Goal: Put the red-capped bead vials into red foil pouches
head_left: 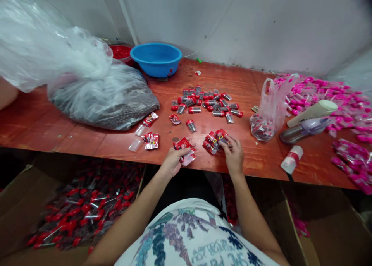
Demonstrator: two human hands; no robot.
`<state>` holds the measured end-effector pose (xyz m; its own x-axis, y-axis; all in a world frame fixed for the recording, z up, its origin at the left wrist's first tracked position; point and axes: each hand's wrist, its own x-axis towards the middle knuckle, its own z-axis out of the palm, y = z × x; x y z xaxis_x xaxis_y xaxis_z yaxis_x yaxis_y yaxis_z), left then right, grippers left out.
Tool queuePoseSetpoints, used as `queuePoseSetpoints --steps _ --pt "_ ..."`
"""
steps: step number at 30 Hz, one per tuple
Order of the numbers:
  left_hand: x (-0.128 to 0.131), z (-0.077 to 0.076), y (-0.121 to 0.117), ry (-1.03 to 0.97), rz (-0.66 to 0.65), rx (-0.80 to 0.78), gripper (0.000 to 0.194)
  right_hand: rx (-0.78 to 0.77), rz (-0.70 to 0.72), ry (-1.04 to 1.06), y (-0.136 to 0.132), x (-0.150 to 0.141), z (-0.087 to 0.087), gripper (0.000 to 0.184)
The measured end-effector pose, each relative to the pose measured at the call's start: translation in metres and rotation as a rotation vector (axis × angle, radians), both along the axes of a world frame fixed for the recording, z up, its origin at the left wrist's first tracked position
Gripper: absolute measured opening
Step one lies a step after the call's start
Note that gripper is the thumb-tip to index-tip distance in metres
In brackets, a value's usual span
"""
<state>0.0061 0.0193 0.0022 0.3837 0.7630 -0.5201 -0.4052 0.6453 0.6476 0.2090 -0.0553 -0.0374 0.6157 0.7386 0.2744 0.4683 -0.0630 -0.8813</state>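
My left hand (173, 160) is closed on a few red printed packets (186, 146) with clear ends, thumb on top, just over the table's front edge. My right hand (234, 154) pinches a red printed packet (222, 135) at the side of a small pile of similar packets (210, 143). Left of my left hand lie more red packets (151, 141) with clear sleeves (135, 145). Beyond the hands, one small red-capped tube (191, 126) with dark contents lies apart from a loose group of similar tubes (218, 106).
A big clear bag of dark beads (110, 103) fills the left side, with a blue basin (157, 59) behind it. At right are a knotted plastic bag (264, 119), a bottle (302, 130), a white roll (292, 160) and many pink packets (328, 99). Below left, a carton (20, 204) holds red-capped pieces.
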Motion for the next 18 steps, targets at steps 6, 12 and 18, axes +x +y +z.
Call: queuePoseSetpoints --steps 6,12,18 --pt "-0.002 -0.004 0.000 -0.012 0.064 0.003 0.038 -0.044 0.274 0.024 0.012 -0.063 0.014 0.029" --pt "-0.019 -0.017 0.010 -0.038 0.153 0.068 0.031 -0.053 0.462 0.251 0.045 -0.099 0.007 0.030" --pt "-0.038 -0.020 0.024 -0.048 0.346 0.067 0.030 -0.134 0.571 -0.035 0.083 -0.090 0.011 0.026"
